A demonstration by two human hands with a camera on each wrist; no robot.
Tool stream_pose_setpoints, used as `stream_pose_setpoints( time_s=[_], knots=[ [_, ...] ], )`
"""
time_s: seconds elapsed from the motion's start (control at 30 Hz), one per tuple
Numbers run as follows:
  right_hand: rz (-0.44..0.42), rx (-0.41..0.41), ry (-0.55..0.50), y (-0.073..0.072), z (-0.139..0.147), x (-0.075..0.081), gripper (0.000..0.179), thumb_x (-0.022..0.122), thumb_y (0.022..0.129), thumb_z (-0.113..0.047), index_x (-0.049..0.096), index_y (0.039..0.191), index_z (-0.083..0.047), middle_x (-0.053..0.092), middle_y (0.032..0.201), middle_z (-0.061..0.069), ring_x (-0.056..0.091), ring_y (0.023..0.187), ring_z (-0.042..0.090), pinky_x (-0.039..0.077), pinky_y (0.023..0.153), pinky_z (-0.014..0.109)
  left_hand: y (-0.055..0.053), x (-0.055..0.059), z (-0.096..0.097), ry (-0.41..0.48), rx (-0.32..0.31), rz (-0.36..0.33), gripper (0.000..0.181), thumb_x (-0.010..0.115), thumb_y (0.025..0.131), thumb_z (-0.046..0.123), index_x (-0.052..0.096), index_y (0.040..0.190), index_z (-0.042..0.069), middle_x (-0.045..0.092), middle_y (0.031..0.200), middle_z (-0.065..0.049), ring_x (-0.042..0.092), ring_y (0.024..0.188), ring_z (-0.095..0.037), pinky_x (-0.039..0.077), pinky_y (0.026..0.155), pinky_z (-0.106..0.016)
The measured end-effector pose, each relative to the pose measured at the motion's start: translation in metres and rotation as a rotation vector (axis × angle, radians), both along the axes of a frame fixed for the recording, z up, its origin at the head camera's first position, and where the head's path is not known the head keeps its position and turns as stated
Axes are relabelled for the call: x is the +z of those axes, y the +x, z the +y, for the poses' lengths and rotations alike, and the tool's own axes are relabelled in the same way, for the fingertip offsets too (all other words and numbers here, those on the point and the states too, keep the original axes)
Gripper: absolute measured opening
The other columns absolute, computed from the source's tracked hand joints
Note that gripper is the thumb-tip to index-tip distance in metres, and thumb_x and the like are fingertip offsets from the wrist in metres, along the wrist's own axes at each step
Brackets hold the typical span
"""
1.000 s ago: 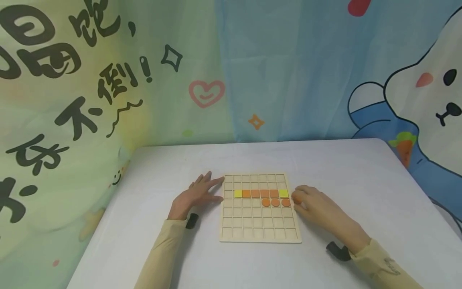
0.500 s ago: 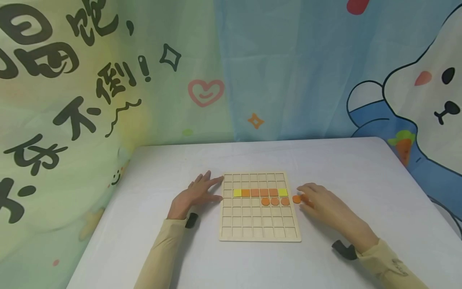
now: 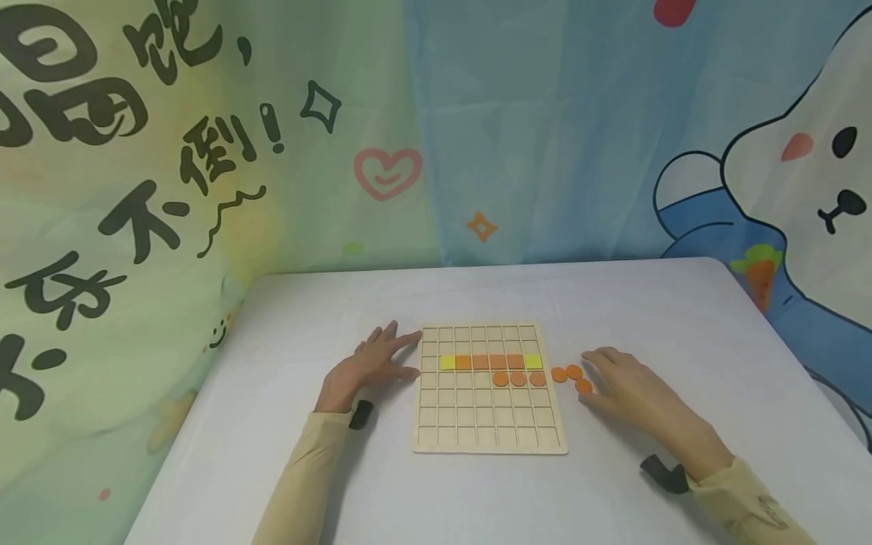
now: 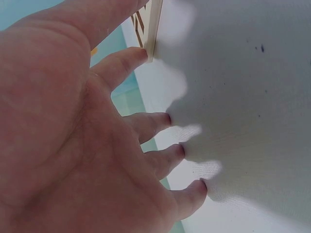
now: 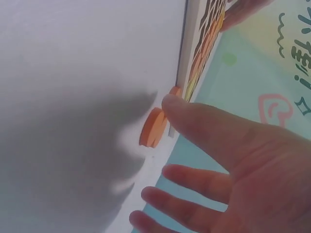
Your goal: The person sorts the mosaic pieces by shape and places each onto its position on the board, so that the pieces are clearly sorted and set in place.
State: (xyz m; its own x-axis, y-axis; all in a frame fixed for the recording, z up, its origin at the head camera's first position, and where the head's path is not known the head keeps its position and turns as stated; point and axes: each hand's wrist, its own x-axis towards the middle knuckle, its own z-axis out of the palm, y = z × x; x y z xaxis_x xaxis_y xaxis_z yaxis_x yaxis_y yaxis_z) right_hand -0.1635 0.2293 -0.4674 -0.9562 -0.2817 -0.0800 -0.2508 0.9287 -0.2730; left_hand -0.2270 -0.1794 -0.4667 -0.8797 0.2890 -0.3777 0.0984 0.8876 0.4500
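Observation:
A wooden grid board (image 3: 484,437) lies flat on the table. A row of yellow and orange square tiles (image 3: 480,362) fills part of one line, and three orange discs (image 3: 518,379) sit in the cells beneath its right end. My left hand (image 3: 371,366) rests at the board's left edge, fingers spread, thumb and forefinger touching it; the left wrist view shows the board's corner (image 4: 152,36) there. Right of the board, three loose orange discs (image 3: 574,372) lie on the table. Close beside them is my right hand (image 3: 633,387), fingers apart and holding nothing, thumb (image 5: 194,114) by the discs.
White cloth covers the table (image 3: 306,318), its surface stretching around the board on all sides. Behind it hangs a printed curtain (image 3: 490,136) with a cartoon animal (image 3: 817,174) at the right. A black strap (image 3: 664,474) is at the right wrist.
My right hand has let go of the orange discs by the board's right edge and drawn back to the right, leaving three lying on the table. The left hand stays put.

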Motion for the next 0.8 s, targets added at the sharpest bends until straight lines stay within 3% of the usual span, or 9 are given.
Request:
stream_pose_setpoints(
  time_s=[0.13, 0.43, 0.8],
  knots=[
    [0.016, -0.017, 0.006, 0.0005, 0.0004, -0.0020, 0.064, 0.080, 0.084, -0.032, 0.058, 0.131, 0.005, 0.057, 0.133, 0.031, 0.055, 0.121, 0.048, 0.048, 0.102, 0.063, -0.0010, -0.0011, -0.0005, 0.001, -0.003, 0.003, 0.076, 0.068, 0.093, 0.047, 0.033, 0.158, 0.031, 0.004, 0.170, -0.014, 0.001, 0.157, -0.040, 0.008, 0.126, -0.061],
    [0.032, -0.063, -0.012, 0.0003, -0.0052, -0.0064, 0.034, 0.080, 0.083, -0.025, 0.067, 0.102, 0.000, 0.065, 0.110, 0.021, 0.061, 0.092, 0.032, 0.055, 0.081, 0.052, -0.0010, -0.0057, -0.0005, 0.004, 0.001, 0.005, 0.076, 0.069, 0.092, 0.048, 0.033, 0.158, 0.032, 0.004, 0.170, -0.014, 0.001, 0.157, -0.040, 0.008, 0.127, -0.060],
    [0.073, -0.047, -0.020, -0.0010, -0.0055, -0.0098, 0.023, 0.078, 0.083, -0.018, 0.068, 0.096, -0.002, 0.066, 0.109, 0.020, 0.062, 0.090, 0.032, 0.056, 0.080, 0.051, -0.0004, -0.0045, -0.0002, -0.011, 0.008, 0.015, 0.076, 0.069, 0.092, 0.049, 0.033, 0.157, 0.033, 0.005, 0.171, -0.013, 0.001, 0.157, -0.039, 0.009, 0.127, -0.059]
  ],
)
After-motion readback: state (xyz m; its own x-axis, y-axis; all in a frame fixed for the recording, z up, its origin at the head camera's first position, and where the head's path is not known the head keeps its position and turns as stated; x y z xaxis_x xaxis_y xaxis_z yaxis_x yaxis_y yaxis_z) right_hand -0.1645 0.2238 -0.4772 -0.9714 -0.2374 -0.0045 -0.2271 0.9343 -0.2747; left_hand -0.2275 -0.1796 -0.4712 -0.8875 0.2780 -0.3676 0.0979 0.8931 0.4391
